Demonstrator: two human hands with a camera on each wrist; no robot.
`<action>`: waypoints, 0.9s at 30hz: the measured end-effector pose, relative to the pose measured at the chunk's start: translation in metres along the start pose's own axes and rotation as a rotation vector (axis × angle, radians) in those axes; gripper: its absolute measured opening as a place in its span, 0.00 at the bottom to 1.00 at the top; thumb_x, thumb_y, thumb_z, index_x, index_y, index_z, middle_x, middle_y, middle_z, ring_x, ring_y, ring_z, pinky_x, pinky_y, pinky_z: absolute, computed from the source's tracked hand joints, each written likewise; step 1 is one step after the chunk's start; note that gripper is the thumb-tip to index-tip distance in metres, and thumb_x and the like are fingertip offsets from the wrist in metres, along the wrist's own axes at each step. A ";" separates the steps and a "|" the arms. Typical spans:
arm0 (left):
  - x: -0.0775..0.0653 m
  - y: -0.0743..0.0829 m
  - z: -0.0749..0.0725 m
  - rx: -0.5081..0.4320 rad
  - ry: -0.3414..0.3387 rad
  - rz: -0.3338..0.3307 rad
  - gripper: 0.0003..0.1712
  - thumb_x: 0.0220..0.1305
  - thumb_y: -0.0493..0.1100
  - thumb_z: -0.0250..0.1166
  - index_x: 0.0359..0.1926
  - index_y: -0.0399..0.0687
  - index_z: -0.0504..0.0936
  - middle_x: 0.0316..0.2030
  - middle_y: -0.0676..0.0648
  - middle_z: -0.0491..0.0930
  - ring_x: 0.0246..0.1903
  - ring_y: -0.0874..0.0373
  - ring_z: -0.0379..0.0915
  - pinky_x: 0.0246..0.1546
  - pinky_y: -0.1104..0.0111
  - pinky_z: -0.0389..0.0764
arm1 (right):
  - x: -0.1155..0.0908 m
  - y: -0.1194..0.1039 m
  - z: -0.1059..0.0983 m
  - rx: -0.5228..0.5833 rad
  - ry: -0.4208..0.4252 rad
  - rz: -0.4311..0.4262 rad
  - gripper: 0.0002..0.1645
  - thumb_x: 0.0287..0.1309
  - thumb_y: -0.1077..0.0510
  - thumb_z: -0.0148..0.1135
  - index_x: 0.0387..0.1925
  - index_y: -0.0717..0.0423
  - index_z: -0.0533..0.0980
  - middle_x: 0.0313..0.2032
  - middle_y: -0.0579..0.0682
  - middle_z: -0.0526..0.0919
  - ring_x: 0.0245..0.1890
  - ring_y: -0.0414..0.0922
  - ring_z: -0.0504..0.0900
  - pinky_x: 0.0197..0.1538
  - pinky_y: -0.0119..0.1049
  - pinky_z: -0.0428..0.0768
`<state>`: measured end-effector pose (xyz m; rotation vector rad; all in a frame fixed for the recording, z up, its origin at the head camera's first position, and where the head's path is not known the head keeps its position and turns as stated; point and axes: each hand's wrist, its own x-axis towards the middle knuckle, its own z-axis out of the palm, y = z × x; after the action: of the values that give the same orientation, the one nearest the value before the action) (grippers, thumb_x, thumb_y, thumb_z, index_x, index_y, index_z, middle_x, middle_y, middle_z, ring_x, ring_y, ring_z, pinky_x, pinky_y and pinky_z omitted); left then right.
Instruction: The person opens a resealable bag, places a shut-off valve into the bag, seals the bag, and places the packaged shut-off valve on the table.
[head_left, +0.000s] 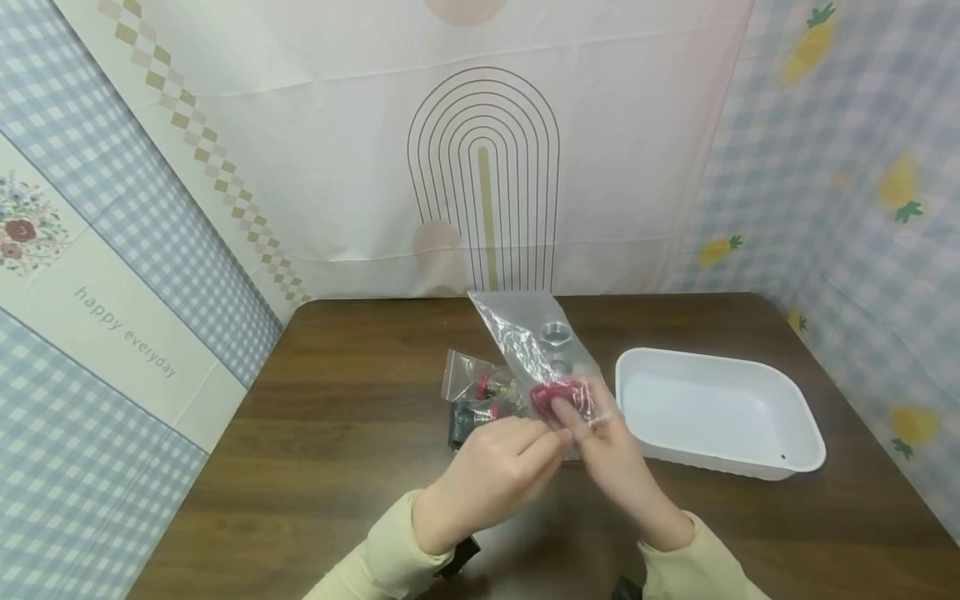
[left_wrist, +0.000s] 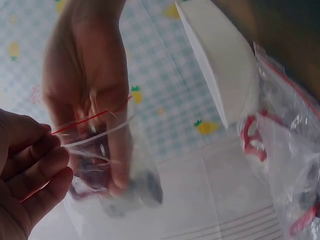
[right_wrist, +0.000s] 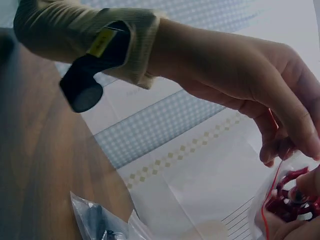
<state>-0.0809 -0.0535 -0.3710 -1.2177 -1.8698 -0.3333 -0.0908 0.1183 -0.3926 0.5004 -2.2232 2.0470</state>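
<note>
A clear zip bag [head_left: 517, 333] with a red seal line hangs between both hands, above the table. My left hand [head_left: 498, 467] pinches the edge of its mouth. My right hand [head_left: 615, 450] reaches into the mouth, with thumb and fingers on a red handwheel [head_left: 551, 396]; in the right wrist view the spoked handwheel [right_wrist: 290, 195] shows under the thumb. A metal ring-like nut [head_left: 556, 333] lies farther along inside the bag. In the left wrist view the right hand [left_wrist: 90, 75] shows its fingers behind the seal line, and the bag's contents are blurred.
Other clear bags [head_left: 461, 375] with red-and-brass fittings and a black part [head_left: 460, 427] lie on the wooden table [head_left: 330, 433], just left of the hands. A white plastic tub [head_left: 720, 454] stands on the right. Patterned cloth hangs around the table.
</note>
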 end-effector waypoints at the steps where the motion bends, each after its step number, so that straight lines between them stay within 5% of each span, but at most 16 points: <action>1: 0.000 0.001 0.001 -0.006 -0.007 0.012 0.11 0.71 0.37 0.54 0.37 0.44 0.84 0.26 0.55 0.77 0.24 0.64 0.73 0.28 0.80 0.75 | 0.001 0.001 0.000 -0.009 -0.006 0.012 0.18 0.73 0.57 0.57 0.60 0.54 0.69 0.53 0.55 0.80 0.50 0.45 0.82 0.51 0.36 0.82; 5: 0.000 0.006 0.005 -0.030 -0.042 0.040 0.12 0.71 0.36 0.53 0.35 0.46 0.83 0.24 0.56 0.73 0.23 0.65 0.67 0.26 0.80 0.71 | 0.006 0.005 0.001 -0.115 -0.011 -0.030 0.16 0.70 0.56 0.61 0.57 0.50 0.73 0.52 0.48 0.80 0.52 0.44 0.81 0.53 0.34 0.80; 11: -0.001 0.010 0.006 -0.072 -0.070 0.037 0.13 0.71 0.36 0.51 0.32 0.48 0.80 0.24 0.57 0.71 0.22 0.66 0.64 0.25 0.81 0.67 | 0.021 0.013 0.005 -0.437 0.012 -0.359 0.13 0.58 0.68 0.67 0.45 0.58 0.78 0.45 0.55 0.83 0.45 0.52 0.83 0.50 0.43 0.82; 14: -0.002 0.011 0.006 -0.093 -0.073 0.031 0.13 0.71 0.36 0.51 0.32 0.48 0.81 0.25 0.57 0.73 0.23 0.66 0.66 0.26 0.81 0.69 | 0.025 0.015 0.006 -0.553 0.016 -0.427 0.14 0.54 0.69 0.70 0.41 0.57 0.78 0.42 0.55 0.83 0.42 0.54 0.83 0.47 0.45 0.82; 20: -0.003 0.011 0.004 -0.111 -0.052 -0.002 0.10 0.68 0.36 0.55 0.35 0.46 0.82 0.28 0.55 0.78 0.26 0.66 0.73 0.31 0.81 0.75 | 0.025 0.016 0.007 -0.618 -0.057 -0.358 0.15 0.57 0.67 0.69 0.45 0.58 0.77 0.43 0.57 0.84 0.45 0.56 0.84 0.49 0.48 0.82; 27: 0.000 0.012 0.003 -0.061 0.044 -0.082 0.10 0.68 0.35 0.53 0.30 0.46 0.79 0.24 0.54 0.73 0.22 0.66 0.69 0.26 0.81 0.72 | 0.031 0.016 0.007 -0.656 -0.145 -0.203 0.11 0.65 0.60 0.64 0.48 0.55 0.76 0.44 0.54 0.85 0.47 0.54 0.84 0.49 0.51 0.82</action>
<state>-0.0720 -0.0458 -0.3749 -1.1668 -1.8867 -0.4610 -0.1238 0.1063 -0.3998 0.7671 -2.6012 1.1158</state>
